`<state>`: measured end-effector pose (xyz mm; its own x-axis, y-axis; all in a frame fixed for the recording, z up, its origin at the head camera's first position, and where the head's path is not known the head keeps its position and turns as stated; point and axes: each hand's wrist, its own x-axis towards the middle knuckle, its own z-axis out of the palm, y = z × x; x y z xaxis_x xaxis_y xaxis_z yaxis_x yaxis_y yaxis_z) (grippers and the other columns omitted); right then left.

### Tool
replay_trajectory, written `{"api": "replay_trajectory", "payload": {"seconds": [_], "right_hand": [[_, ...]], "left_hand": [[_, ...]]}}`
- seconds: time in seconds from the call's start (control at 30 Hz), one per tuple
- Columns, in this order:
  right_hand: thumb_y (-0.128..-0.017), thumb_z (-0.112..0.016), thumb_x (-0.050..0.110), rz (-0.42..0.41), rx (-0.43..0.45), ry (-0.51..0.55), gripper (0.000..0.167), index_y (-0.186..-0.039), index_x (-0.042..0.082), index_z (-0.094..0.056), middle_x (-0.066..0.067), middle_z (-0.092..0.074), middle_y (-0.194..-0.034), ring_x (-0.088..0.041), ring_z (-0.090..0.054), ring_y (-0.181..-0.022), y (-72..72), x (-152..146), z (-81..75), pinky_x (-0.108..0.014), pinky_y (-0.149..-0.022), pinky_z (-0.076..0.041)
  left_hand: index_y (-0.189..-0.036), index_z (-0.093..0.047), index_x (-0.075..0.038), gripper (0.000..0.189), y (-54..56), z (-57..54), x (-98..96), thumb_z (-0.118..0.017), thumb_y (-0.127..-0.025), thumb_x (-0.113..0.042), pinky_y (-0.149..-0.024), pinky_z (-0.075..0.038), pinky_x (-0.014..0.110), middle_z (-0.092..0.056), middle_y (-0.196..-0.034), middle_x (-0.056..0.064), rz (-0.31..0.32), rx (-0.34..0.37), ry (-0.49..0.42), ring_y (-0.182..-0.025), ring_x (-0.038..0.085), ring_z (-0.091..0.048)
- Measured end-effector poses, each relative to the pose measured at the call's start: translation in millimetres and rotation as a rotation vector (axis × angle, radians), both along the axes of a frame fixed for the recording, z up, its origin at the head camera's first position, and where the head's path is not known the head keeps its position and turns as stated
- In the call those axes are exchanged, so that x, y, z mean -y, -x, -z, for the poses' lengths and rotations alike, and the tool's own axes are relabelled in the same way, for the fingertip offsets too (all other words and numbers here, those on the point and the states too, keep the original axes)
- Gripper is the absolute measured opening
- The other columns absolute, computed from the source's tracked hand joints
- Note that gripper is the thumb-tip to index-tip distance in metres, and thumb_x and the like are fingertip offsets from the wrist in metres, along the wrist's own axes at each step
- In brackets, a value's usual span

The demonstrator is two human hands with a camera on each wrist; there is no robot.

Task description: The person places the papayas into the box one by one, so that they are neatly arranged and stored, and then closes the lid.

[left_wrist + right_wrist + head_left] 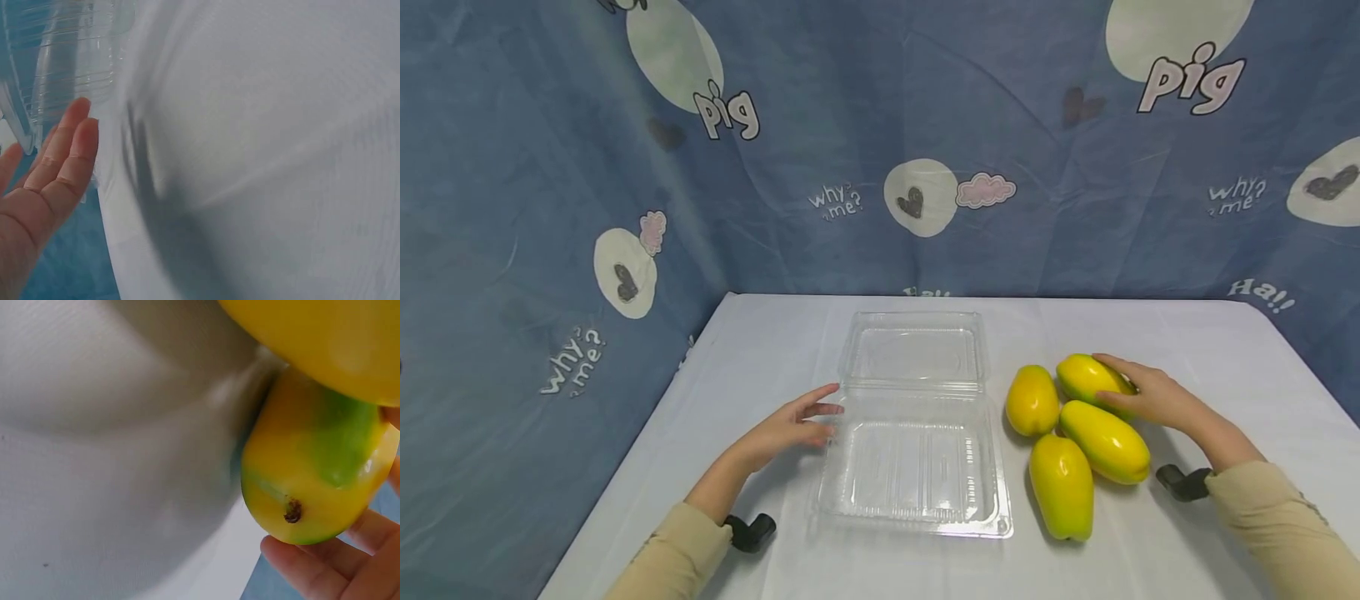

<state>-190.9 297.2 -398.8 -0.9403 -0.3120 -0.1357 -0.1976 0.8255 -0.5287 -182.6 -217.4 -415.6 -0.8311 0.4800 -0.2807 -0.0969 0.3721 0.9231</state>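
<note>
White cloth (775, 350) spreads below; right of centre, the right hand (1161, 398) grips the farthest yellow fruit (1084, 377) — smooth skin might slip, jostling neighbouring fruits (1105, 443). The left hand (786, 429), fingers relaxed, could nudge the clear container (917, 387) mid-frame.

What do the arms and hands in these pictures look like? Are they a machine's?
No, a person's. The left hand and right hand wear no gloves. Both arms have plain-looking beige sleeves, ending near the wrists. A small, rounded black piece juts out by each cuff, probably a wrist camera. No cables show.
</note>
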Motion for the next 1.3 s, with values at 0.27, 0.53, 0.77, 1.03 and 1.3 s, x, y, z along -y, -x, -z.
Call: {"api": "replay_trajectory", "payload": {"seconds": [0.27,0.53,0.77,1.03,1.3], "right_hand": [[-0.089,-0.057,0.040,-0.006,0.046,0.041,0.076,-0.143,-0.001,-0.023,-0.033,-0.028,-0.139,-0.053,-0.029,-0.123,0.8,-4.7,0.1,-0.064,-0.095,-0.029],[-0.089,-0.058,0.035,-0.030,0.033,0.053,0.073,-0.142,-0.003,-0.024,-0.034,-0.030,-0.138,-0.051,-0.032,-0.122,1.3,-7.0,0.4,-0.063,-0.094,-0.030],[-0.088,-0.059,0.035,-0.047,-0.002,0.047,0.072,-0.141,-0.002,-0.026,-0.033,-0.032,-0.138,-0.050,-0.032,-0.122,3.8,-6.8,-1.2,-0.063,-0.095,-0.030],[-0.087,-0.060,0.036,-0.026,-0.053,0.013,0.074,-0.140,-0.003,-0.027,-0.033,-0.034,-0.136,-0.050,-0.037,-0.118,1.6,-6.6,-19.0,-0.063,-0.091,-0.033],[-0.087,-0.061,0.031,-0.021,-0.100,0.037,0.066,-0.136,-0.003,-0.031,-0.035,-0.045,-0.124,-0.046,-0.052,-0.103,-2.4,4.1,-38.5,-0.048,-0.075,-0.049]], "left_hand": [[-0.146,-0.022,-0.012,0.069,0.2,4.9,-1.0,-0.059,-0.088,-0.016,-0.088,-0.047,0.036,-0.038,-0.140,0.021,-0.010,0.014,-0.016,-0.109,0.026,-0.055],[-0.148,-0.015,-0.015,0.072,4.5,9.3,-1.9,-0.057,-0.089,-0.012,-0.088,-0.047,0.036,-0.033,-0.142,0.022,0.004,0.051,-0.059,-0.111,0.026,-0.053],[-0.148,-0.014,-0.016,0.073,5.4,11.0,-0.4,-0.058,-0.089,-0.014,-0.094,-0.043,0.040,-0.031,-0.144,0.021,0.006,0.064,-0.081,-0.120,0.032,-0.046],[-0.148,-0.012,-0.018,0.075,3.1,10.8,0.1,-0.057,-0.089,-0.014,-0.098,-0.040,0.042,-0.028,-0.146,0.020,0.027,0.084,-0.091,-0.125,0.034,-0.041],[-0.148,-0.010,-0.020,0.077,1.8,10.2,1.6,-0.057,-0.088,-0.012,-0.095,-0.042,0.041,-0.026,-0.147,0.020,0.032,0.097,-0.104,-0.126,0.035,-0.040]]}}
